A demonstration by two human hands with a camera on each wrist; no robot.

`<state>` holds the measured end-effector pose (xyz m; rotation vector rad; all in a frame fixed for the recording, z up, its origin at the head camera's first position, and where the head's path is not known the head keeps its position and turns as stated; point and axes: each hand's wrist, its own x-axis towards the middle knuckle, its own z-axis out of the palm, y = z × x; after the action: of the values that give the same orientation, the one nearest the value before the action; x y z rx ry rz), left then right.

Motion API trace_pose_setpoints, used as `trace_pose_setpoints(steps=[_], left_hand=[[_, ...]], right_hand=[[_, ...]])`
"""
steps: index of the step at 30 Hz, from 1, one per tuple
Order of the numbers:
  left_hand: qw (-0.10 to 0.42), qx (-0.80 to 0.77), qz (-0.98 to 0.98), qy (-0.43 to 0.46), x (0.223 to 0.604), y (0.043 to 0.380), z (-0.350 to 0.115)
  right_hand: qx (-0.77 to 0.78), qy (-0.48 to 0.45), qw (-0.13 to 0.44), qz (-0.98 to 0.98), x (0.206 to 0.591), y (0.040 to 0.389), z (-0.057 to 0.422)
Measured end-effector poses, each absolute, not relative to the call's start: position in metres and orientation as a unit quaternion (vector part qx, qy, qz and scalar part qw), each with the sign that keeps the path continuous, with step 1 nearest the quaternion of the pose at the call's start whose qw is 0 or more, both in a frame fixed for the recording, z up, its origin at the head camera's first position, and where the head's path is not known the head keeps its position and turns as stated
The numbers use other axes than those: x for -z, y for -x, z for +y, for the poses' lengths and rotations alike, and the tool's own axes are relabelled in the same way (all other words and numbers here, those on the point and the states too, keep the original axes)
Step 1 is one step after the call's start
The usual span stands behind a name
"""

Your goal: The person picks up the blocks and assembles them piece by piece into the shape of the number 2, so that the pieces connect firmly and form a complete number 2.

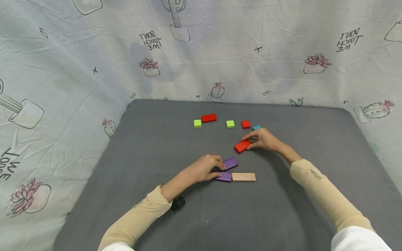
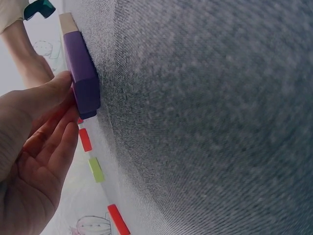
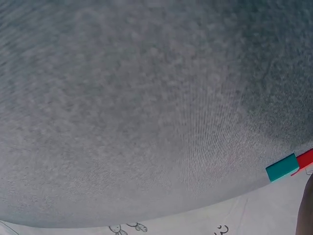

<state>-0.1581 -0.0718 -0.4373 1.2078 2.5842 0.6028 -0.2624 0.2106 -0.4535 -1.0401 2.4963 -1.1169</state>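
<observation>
Left hand gripping purple blocks, right hand red block

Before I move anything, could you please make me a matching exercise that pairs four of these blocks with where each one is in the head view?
Blocks
1. plain wooden rectangular block
2. blue block
3. red square block
4. nearer red rectangular block

Places
A. between a lime-green square block and the blue block
B. in the grip of the right hand
C. partly hidden behind the right hand
D. end to end with a purple rectangular block

Right pairs: 1-D, 2-C, 3-A, 4-B
</observation>
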Motion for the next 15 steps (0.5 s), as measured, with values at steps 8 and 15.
trace_pose_setpoints(steps=[8, 15], left_hand=[[0.106, -0.208, 0.878, -0.417, 0.439, 0.158, -0.075], [0.110, -0.208, 0.879, -0.416, 0.441, 0.158, -0.074]], right_hand=[[0.375, 0.355, 0.103, 0.850, 0.453, 0.252, 0.212], [0.378, 0.354, 0.112, 0.848, 0.452, 0.247, 0.210]])
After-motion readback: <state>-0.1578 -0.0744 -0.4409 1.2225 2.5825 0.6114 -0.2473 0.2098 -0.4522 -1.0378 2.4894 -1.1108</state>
